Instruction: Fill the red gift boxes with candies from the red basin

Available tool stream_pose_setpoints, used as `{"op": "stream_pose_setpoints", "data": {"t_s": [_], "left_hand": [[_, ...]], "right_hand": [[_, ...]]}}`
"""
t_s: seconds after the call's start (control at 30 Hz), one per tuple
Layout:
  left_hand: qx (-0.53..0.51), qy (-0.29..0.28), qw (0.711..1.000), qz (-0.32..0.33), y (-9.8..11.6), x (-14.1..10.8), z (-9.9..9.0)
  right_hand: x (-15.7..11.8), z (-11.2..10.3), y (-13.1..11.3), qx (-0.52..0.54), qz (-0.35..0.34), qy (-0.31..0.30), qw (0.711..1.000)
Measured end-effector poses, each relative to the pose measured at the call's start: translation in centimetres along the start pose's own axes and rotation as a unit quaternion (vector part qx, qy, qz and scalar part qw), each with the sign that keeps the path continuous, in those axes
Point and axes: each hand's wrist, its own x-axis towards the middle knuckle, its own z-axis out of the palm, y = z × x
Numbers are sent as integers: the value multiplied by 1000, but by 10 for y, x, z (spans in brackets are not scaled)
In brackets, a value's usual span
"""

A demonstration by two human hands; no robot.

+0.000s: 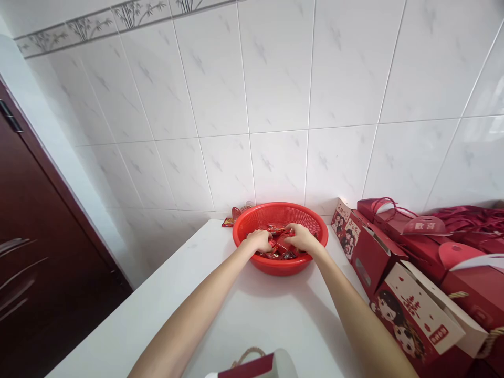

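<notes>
A red plastic basket (285, 270) with a mesh wall stands on the white table, holding shiny red-wrapped sweets (280, 244) and a few darker wrapped pieces. Both hands reach over its near rim. At the left side of the pile, my left hand (260, 241) has its fingers curled down among the wrappers; what they grip is hidden. My right hand (302, 237) is bent over the right side of the pile, thumb and fingers closing at the red wrappers, the exact piece too small to name.
Red and cream gift boxes (419, 310) crowd the right side of the table (260, 315), some with rope handles. Another box (252, 367) with a rope handle stands at the near edge. Behind the basket lies a small red packet (227, 222). A tiled wall (275, 94) closes the back.
</notes>
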Motion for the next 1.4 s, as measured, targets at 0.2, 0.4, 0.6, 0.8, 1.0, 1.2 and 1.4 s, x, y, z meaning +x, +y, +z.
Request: {"op": "stream_pose_setpoints", "data": {"t_s": [0.2, 0.4, 0.6, 0.8, 1.0, 1.2, 1.4], "left_hand": [[2, 16, 1000, 10, -4, 7, 4], [-38, 92, 995, 6, -9, 15, 8], [-35, 50, 995, 73, -11, 15, 13], [0, 3, 997, 75, -13, 15, 16], [-8, -44, 997, 65, -20, 19, 11], [9, -90, 995, 41, -9, 42, 4], [35, -66, 997, 10, -3, 52, 11]], "right_hand": [[0, 3, -3, -77, -7, -40, 996], [4, 1, 3, 8, 14, 132, 991], [3, 5, 2, -7, 38, 176, 984], [-2, 6, 2, -16, 21, 88, 996], [-9, 8, 1, -49, -139, -83, 986], [-12, 8, -10, -211, -65, -157, 962], [-6, 9, -10, -238, 6, -174, 955]]}}
